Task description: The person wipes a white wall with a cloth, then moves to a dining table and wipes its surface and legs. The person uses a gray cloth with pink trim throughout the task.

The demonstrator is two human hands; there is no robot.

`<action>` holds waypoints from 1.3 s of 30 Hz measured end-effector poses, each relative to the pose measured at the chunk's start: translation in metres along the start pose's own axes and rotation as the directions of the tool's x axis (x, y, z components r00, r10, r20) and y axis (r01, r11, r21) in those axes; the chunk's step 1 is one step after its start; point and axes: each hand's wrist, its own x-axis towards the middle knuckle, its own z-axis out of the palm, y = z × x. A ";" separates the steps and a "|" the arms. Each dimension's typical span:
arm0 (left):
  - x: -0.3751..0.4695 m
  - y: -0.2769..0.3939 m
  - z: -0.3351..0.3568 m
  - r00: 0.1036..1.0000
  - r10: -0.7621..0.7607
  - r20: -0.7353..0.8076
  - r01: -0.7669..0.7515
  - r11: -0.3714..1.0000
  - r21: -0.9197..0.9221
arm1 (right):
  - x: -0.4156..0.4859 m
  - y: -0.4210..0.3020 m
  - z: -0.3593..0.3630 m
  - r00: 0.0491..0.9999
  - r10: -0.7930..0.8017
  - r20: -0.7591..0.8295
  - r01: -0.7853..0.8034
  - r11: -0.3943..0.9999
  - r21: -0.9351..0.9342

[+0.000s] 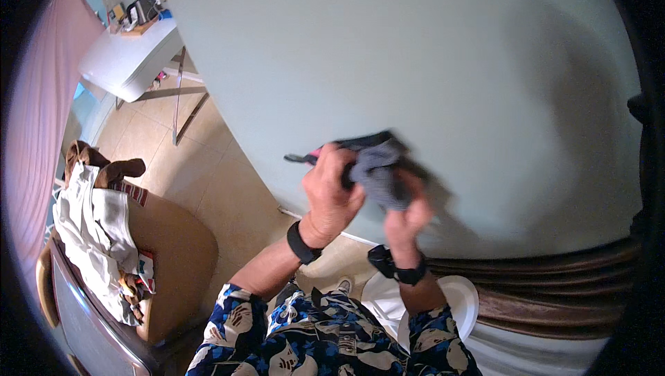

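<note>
My left hand (332, 184) holds a black fabric piece (366, 141) with a bit of pink near its thin looped end. Bunched against it is a grey ribbed knit cloth (382, 173), which looks like a sock. My right hand (410, 210) grips the lower right side of this grey cloth; it is blurred. Both hands are raised in front of a pale wall and close together. Each wrist wears a black band. Parts of the two cloths are hidden behind my fingers.
At left, a tan armchair (176, 251) bears white garments (88, 220) and brown cloth (119, 171). Farther off stands a white table (130, 54) with metal legs. A white round bin or stool (462, 303) and brown draped fabric (556, 287) are at lower right.
</note>
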 end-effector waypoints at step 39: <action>-0.045 0.048 0.089 0.919 0.312 0.241 -0.290 0.949 -0.124 | -0.020 0.045 -0.105 0.930 -0.339 -0.142 0.206 0.799 -0.564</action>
